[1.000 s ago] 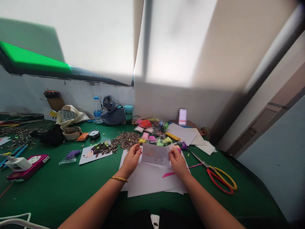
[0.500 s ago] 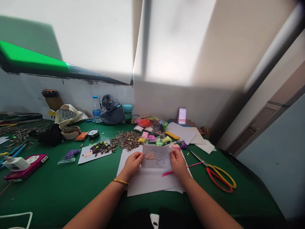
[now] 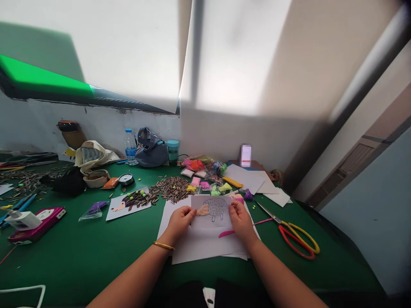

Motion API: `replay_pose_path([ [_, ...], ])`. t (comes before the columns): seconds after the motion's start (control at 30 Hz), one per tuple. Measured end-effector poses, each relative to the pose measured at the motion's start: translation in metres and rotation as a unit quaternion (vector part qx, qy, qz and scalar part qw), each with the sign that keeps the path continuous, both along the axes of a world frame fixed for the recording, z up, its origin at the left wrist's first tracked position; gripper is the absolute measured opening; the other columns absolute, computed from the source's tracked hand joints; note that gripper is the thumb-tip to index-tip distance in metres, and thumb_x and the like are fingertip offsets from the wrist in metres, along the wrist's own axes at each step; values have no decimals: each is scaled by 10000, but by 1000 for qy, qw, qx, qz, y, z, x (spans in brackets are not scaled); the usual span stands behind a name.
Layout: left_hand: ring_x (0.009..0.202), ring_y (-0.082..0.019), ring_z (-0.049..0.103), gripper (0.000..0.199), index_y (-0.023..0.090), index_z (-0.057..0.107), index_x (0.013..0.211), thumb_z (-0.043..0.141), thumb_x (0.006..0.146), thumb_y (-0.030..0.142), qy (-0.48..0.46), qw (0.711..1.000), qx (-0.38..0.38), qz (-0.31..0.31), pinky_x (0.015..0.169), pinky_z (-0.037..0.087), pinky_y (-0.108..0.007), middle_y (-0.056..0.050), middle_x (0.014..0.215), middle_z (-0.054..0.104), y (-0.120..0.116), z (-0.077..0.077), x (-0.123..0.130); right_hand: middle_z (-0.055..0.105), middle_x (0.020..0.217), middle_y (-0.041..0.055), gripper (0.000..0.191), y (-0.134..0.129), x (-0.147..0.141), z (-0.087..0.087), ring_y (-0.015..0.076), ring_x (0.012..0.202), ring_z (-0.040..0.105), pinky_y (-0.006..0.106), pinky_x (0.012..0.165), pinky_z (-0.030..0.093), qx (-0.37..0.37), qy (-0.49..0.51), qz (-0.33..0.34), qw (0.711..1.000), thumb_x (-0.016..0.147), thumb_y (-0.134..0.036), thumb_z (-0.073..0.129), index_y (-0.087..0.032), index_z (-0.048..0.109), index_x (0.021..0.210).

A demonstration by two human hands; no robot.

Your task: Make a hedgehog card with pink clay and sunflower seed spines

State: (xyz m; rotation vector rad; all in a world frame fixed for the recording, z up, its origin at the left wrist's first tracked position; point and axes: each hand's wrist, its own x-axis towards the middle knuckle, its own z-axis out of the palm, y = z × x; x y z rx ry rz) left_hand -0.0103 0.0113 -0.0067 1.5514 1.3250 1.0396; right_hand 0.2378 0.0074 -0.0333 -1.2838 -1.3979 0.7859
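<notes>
Between my two hands is a small white card [image 3: 215,210] with a hedgehog drawn on it, its snout filled in with a peach colour. My left hand [image 3: 180,220] pinches the card's left edge, and my right hand [image 3: 241,219] pinches its right edge. Beneath it lie white paper sheets [image 3: 205,250]. A pink plastic knife [image 3: 226,234] rests on the sheets by my right hand. To the left lies a finished-looking hedgehog card [image 3: 118,208] with seeds and green dots, beside a pile of striped seeds [image 3: 173,189].
Scissors [image 3: 297,234] lie open at the right. Behind are clay packets [image 3: 195,166], white papers [image 3: 244,177], a phone [image 3: 245,155], a bag [image 3: 150,152] and a bottle [image 3: 130,147]. A magenta device [image 3: 38,226] sits at the left.
The card has tilted slightly and its drawing looks brighter. My left fingertips have shifted a little to the right along with its left edge. Both hands keep their hold.
</notes>
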Motion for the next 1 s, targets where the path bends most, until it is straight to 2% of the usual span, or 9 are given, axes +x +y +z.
replay_pose_path([
  [0.17,601,-173,530,440,196,612,695,454,796,595,50,998,31,23,563,386,-259,0,618,575,2,0,-5,555,715,-8,470,-5,-5,3,168,609,534,286,581,434,15,-13,33,999,890,-464,512,-174,533,1259],
  [0.23,609,-175,528,404,205,588,682,424,827,545,86,995,44,38,568,373,-258,3,615,562,3,1,-8,595,761,8,494,-6,-3,6,170,646,562,290,616,460,20,-28,32,999,903,-459,496,-168,536,1300],
  [0.33,628,-179,516,336,210,560,639,445,850,444,160,983,62,63,573,318,-265,-6,631,564,1,3,-14,674,947,70,493,-2,8,9,202,814,631,332,759,507,50,-30,-29,998,928,-462,456,-169,542,1315],
  [0.4,633,-181,504,304,208,551,611,481,851,380,212,972,68,75,573,273,-274,-16,645,572,-1,4,-17,676,1047,109,458,3,22,10,229,920,634,365,830,505,70,-49,-100,991,929,-446,447,-157,574,1260],
  [0.47,630,-180,495,287,207,549,600,509,852,340,254,961,73,78,572,244,-281,-22,661,581,-4,6,-19,671,1068,124,391,8,35,8,246,948,620,380,839,496,78,-110,-134,982,920,-413,455,-153,628,1155],
  [0.6,655,-189,516,313,203,545,605,527,876,359,306,946,86,69,578,240,-291,-34,701,602,-7,9,-20,680,941,86,243,11,43,3,239,907,601,369,846,459,88,-282,-81,952,894,-307,502,-190,715,907],
  [0.73,714,-202,563,293,200,611,682,508,904,363,331,937,92,71,593,274,-292,-52,774,653,-7,10,-24,681,926,62,192,8,33,0,242,939,582,353,828,423,60,-405,-71,910,874,-230,560,-240,749,901],
  [0.83,736,-205,589,259,203,656,762,506,909,356,337,934,93,78,602,303,-293,-55,815,683,-5,8,-29,681,940,56,172,7,28,2,240,942,576,336,785,407,46,-449,-79,889,873,-214,581,-257,746,894],
  [1.0,821,-215,611,203,206,669,876,508,907,326,335,930,120,90,673,376,-298,-53,877,688,-2,6,-32,677,913,62,158,10,24,7,233,913,566,327,762,390,54,-482,-84,870,855,-179,582,-235,708,779],
])
